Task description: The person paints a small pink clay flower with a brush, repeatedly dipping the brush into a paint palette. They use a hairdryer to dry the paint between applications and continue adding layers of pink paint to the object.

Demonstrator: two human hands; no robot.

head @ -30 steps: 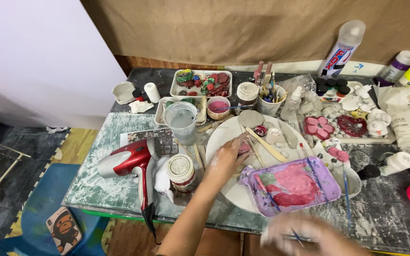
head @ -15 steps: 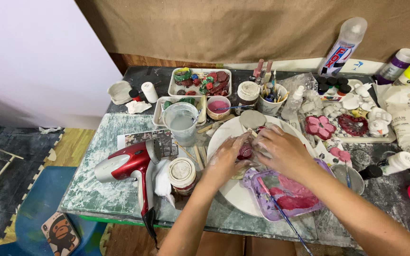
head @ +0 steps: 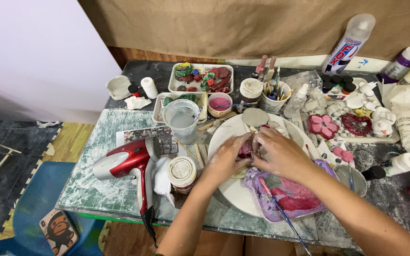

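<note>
My left hand (head: 226, 159) and my right hand (head: 281, 152) meet over a round white board (head: 224, 137) in the middle of the table. Together they grip a small dark red clay piece (head: 245, 150), mostly hidden between the fingers. Both hands are dusted with white. A flat grey clay disc (head: 255, 117) lies at the board's far edge. Under my right wrist sits a purple paint palette (head: 293, 195) smeared with red, with a thin brush (head: 281, 213) across it.
A red hair dryer (head: 131, 163) lies to the left beside a lidded jar (head: 182, 173). A cup of cloudy water (head: 182, 121), trays of painted clay pieces (head: 200, 78), a brush cup (head: 275, 97), red clay flowers (head: 322, 125) and paint bottles (head: 349, 45) crowd the table's back and right.
My right hand has come up from the near edge onto the board and joined my left hand on the red clay piece. The left hand has barely moved.
</note>
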